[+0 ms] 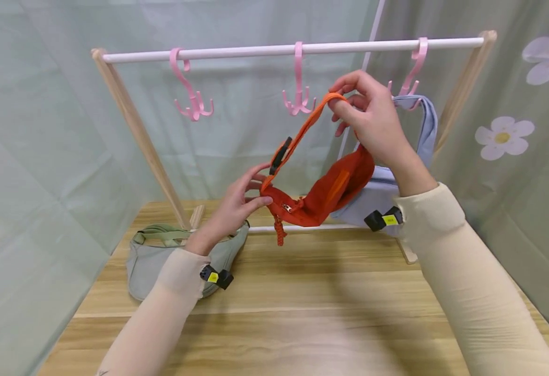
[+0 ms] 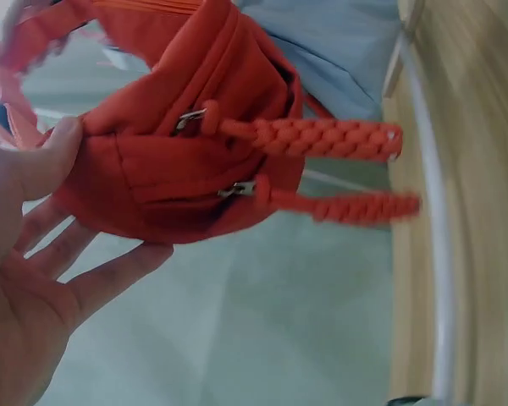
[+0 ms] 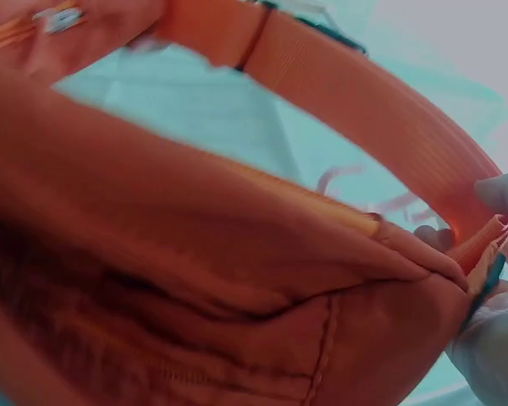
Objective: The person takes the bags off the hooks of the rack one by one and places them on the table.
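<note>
Centrally, a small, rounded orange-red fabric bag (image 1: 318,204) is held aloft between the two bare hands that I observe from a distance. The left hand (image 1: 236,203) has closed to the fabric's thickness: its thumb lies on the front of the bag's near end, with fingers behind. In the left wrist view I see some of these fingers spread. The right hand (image 1: 373,112), placed higher, pinches the bag's flat orange webbing strap (image 1: 308,124) between thumb and forefinger; its other fingers are bent. From this grip the strap slopes down to the left hand, carrying a black plastic buckle (image 1: 281,155) just above the left fingertips. Two braided red cord zip pulls (image 2: 330,138) dangle from the bag beside the left grip.

Left of the right grip, a pink plastic multi-pronged hook (image 1: 299,94) hangs from a white horizontal rail (image 1: 246,51); I see it apart from the strap but cannot judge the depth between them. Beyond the right wrist, a pale blue fabric bag (image 1: 373,198) hangs by its own strap from another pink hook (image 1: 422,49). Below the left grip and to its left, a grey-green fabric bag (image 1: 149,266) rests on a light wood-grain table (image 1: 279,292).
</note>
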Available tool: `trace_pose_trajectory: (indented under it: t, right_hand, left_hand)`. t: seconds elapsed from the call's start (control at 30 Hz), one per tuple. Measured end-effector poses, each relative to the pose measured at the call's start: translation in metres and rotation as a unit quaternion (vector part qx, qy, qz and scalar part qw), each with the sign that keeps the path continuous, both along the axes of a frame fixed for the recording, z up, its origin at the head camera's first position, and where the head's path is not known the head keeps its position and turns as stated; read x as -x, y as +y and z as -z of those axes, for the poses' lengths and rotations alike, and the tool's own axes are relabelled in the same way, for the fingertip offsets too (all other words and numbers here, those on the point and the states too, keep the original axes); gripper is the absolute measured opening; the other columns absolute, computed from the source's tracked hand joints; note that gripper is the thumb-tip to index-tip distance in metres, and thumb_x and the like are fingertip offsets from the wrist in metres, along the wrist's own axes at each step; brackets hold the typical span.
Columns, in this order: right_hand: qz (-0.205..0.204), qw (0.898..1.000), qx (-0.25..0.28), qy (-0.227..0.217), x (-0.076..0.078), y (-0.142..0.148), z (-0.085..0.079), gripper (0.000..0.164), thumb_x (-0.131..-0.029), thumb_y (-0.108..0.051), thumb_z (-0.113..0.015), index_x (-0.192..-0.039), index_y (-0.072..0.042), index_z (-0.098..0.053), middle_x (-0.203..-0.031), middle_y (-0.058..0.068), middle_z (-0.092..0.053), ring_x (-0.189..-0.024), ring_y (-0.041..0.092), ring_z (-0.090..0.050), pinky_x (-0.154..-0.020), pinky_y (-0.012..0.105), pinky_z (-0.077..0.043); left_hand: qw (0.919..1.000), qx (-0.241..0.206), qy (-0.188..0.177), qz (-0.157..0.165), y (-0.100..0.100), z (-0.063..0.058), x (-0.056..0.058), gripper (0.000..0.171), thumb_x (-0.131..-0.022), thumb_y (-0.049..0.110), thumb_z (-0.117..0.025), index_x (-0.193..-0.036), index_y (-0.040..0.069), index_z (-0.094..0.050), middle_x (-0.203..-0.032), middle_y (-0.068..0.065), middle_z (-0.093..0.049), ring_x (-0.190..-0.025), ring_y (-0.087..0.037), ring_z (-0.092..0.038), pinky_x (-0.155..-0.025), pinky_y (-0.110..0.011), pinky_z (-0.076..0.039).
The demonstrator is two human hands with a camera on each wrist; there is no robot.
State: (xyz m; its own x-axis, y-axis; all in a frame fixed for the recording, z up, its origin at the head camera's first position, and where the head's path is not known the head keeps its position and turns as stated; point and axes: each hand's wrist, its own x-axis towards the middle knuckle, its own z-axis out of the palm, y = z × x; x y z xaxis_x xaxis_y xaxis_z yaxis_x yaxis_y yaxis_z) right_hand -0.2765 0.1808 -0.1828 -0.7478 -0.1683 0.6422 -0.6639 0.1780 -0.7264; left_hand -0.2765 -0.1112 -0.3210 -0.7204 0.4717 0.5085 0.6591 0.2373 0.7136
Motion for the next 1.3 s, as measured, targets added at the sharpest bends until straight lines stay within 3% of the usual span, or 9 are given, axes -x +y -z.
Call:
trace_pose_trajectory:
  t: [0.1,0.23,0.37,0.53,0.8,0.97,1.13,1.2,1.3]
  right_hand:
    - [0.009,1.0,-0.008,-0.008,0.003,0.01,0.006,0.016,-0.102,-0.012,-0.063,-0.117,-0.009,-0.067,-0.106,0.01,-0.062,-0.077,0.025,-0.064,-0.067,0.028,-0.058]
    - [0.011,0.999,-0.022,-0.021,0.005,0.022,0.017,0.017,-0.103,-0.014,-0.062,-0.119,-0.01,-0.067,-0.104,0.009,-0.063,-0.074,0.026,-0.064,-0.068,0.026,-0.058]
    - [-0.006,0.998,-0.044,-0.033,0.009,0.03,0.034,0.02,-0.104,-0.012,-0.062,-0.123,-0.007,-0.066,-0.1,0.011,-0.064,-0.072,0.026,-0.064,-0.067,0.025,-0.059]
    - [-0.013,0.995,-0.086,-0.043,0.011,0.036,0.056,0.024,-0.105,-0.013,-0.061,-0.126,-0.003,-0.064,-0.095,0.01,-0.066,-0.071,0.025,-0.064,-0.066,0.025,-0.058]
    - [-0.04,0.987,-0.134,-0.073,0.009,0.037,0.082,0.026,-0.103,-0.012,-0.064,-0.127,-0.003,-0.065,-0.097,0.006,-0.072,-0.079,0.025,-0.07,-0.07,0.028,-0.059]
    - [-0.067,0.982,-0.148,-0.095,0.003,0.036,0.093,0.032,-0.102,-0.016,-0.067,-0.132,-0.005,-0.063,-0.107,0.011,-0.072,-0.087,0.021,-0.07,-0.075,0.026,-0.056]
    - [-0.098,0.968,-0.185,-0.138,-0.004,0.036,0.104,0.05,-0.097,-0.02,-0.075,-0.143,-0.013,-0.056,-0.123,0.009,-0.067,-0.108,0.022,-0.066,-0.088,0.031,-0.055]
    - [-0.099,0.963,-0.201,-0.149,-0.006,0.035,0.11,0.06,-0.094,-0.017,-0.08,-0.146,-0.015,-0.051,-0.126,0.008,-0.065,-0.113,0.024,-0.063,-0.091,0.032,-0.054]
    - [-0.089,0.965,-0.198,-0.145,-0.008,0.032,0.119,0.067,-0.09,-0.007,-0.082,-0.148,-0.011,-0.048,-0.124,0.011,-0.063,-0.111,0.026,-0.063,-0.089,0.031,-0.054]
  left_hand:
    - [0.9978,-0.009,0.055,-0.034,-0.009,-0.009,0.001,0.063,-0.097,0.002,-0.07,-0.155,0.013,-0.049,-0.128,-0.015,-0.061,-0.11,-0.029,-0.068,-0.087,-0.04,-0.058]
    - [0.9882,-0.026,0.13,-0.077,-0.019,-0.025,0.003,0.049,-0.096,0.002,-0.07,-0.144,0.011,-0.062,-0.124,-0.012,-0.064,-0.107,-0.024,-0.066,-0.09,-0.032,-0.053]
    - [0.9792,-0.033,0.168,-0.109,-0.023,-0.042,0.004,0.034,-0.097,0.004,-0.069,-0.13,0.009,-0.073,-0.113,-0.011,-0.065,-0.102,-0.02,-0.063,-0.089,-0.028,-0.049]
    - [0.9711,-0.022,0.184,-0.151,-0.025,-0.06,0.004,0.027,-0.097,0.01,-0.07,-0.123,0.01,-0.076,-0.111,-0.009,-0.065,-0.101,-0.017,-0.063,-0.088,-0.027,-0.05]
    - [0.9597,-0.016,0.179,-0.216,-0.023,-0.08,-0.002,0.022,-0.1,0.015,-0.07,-0.12,0.011,-0.077,-0.11,-0.008,-0.067,-0.101,-0.02,-0.064,-0.086,-0.027,-0.05]
    - [0.9542,-0.04,0.198,-0.22,-0.022,-0.09,-0.005,0.02,-0.099,0.012,-0.069,-0.118,0.008,-0.078,-0.11,-0.009,-0.068,-0.102,-0.016,-0.062,-0.087,-0.022,-0.048]
    - [0.9481,-0.053,0.223,-0.221,-0.023,-0.1,-0.007,0.019,-0.099,0.011,-0.068,-0.115,0.008,-0.078,-0.107,-0.01,-0.068,-0.099,-0.012,-0.061,-0.087,-0.022,-0.045]
    - [0.9458,-0.058,0.232,-0.219,-0.023,-0.104,-0.008,0.019,-0.099,0.011,-0.068,-0.115,0.007,-0.078,-0.107,-0.011,-0.069,-0.098,-0.011,-0.06,-0.086,-0.022,-0.044]
    - [0.9454,-0.07,0.232,-0.218,-0.024,-0.109,-0.01,0.019,-0.1,0.012,-0.068,-0.114,0.007,-0.078,-0.106,-0.011,-0.069,-0.095,-0.01,-0.059,-0.085,-0.023,-0.044]
